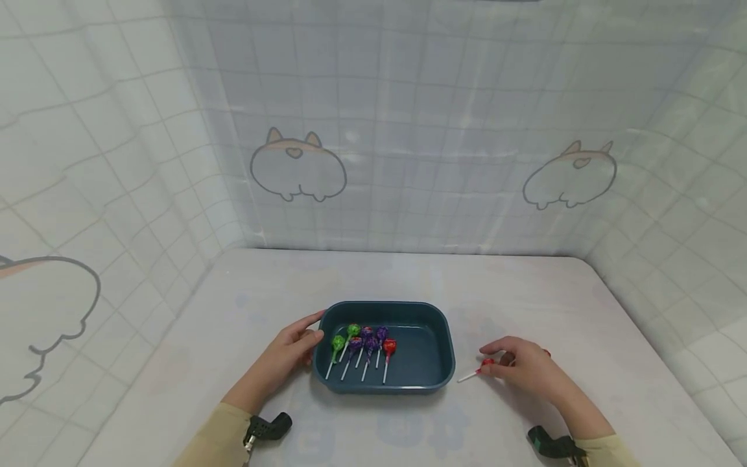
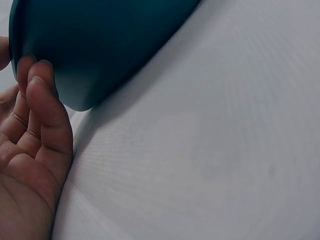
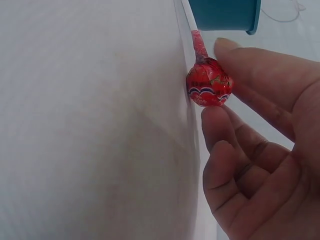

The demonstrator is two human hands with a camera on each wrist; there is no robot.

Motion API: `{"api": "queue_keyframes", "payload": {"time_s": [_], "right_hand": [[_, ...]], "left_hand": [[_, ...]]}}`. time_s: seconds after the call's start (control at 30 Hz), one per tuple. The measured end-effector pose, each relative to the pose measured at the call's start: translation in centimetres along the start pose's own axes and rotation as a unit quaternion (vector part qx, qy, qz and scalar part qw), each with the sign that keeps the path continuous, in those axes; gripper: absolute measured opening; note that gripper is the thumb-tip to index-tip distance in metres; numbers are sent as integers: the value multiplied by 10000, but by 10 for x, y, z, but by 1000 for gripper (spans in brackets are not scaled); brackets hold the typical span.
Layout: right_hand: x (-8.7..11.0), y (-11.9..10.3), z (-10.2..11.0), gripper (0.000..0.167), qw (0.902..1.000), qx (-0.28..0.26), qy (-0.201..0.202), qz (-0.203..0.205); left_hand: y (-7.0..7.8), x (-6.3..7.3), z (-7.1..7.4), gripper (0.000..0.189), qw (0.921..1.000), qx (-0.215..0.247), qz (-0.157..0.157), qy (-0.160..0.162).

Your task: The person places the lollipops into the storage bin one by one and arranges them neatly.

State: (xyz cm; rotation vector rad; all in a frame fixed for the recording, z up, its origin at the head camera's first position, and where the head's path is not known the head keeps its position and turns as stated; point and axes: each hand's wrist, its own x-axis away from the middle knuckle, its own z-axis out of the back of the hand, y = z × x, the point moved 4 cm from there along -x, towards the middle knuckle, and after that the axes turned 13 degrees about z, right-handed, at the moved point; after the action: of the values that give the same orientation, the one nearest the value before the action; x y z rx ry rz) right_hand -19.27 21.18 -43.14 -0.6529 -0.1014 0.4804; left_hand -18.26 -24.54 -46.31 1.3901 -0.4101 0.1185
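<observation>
A dark teal rectangular tray (image 1: 423, 357) stands on the table. My left hand (image 1: 281, 358) holds its left side; the left wrist view has the thumb at the rim and the curled fingers (image 2: 50, 107) against the outer wall. Inside, toward the left, lie several lollipops: green (image 1: 338, 343), purple (image 1: 371, 344) and one red (image 1: 390, 346). Right of the tray, my right hand (image 1: 533, 371) pinches the wrapped head of another red lollipop (image 3: 209, 82) between thumb and finger, low at the table. Its white stick points toward the tray.
A red bit (image 1: 546, 352), perhaps another lollipop, peeks out behind the right hand, mostly hidden. White tile-patterned curtains (image 1: 432, 162) enclose the pale table (image 1: 257, 285) at the back and both sides. Dark wrist devices (image 1: 270, 426) sit on both forearms.
</observation>
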Motion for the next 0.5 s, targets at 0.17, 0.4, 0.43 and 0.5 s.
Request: {"api": "queue_keyframes", "payload": {"time_s": [0.17,0.4,0.43,0.5], "right_hand": [[2,-1,-2,29,9998,-112,-120,129],[2,0,-4,28,9995,-217,-208,23],[2,0,-4,28,9995,-229,-194,8],[2,-1,-4,29,9996,-233,-155,-17]], "left_hand": [[0,0,0,56,10000,21,26,1],[-1,0,0,55,10000,-4,39,-11],[-1,0,0,55,10000,-8,39,-9],[0,0,0,54,10000,-8,39,2]]}}
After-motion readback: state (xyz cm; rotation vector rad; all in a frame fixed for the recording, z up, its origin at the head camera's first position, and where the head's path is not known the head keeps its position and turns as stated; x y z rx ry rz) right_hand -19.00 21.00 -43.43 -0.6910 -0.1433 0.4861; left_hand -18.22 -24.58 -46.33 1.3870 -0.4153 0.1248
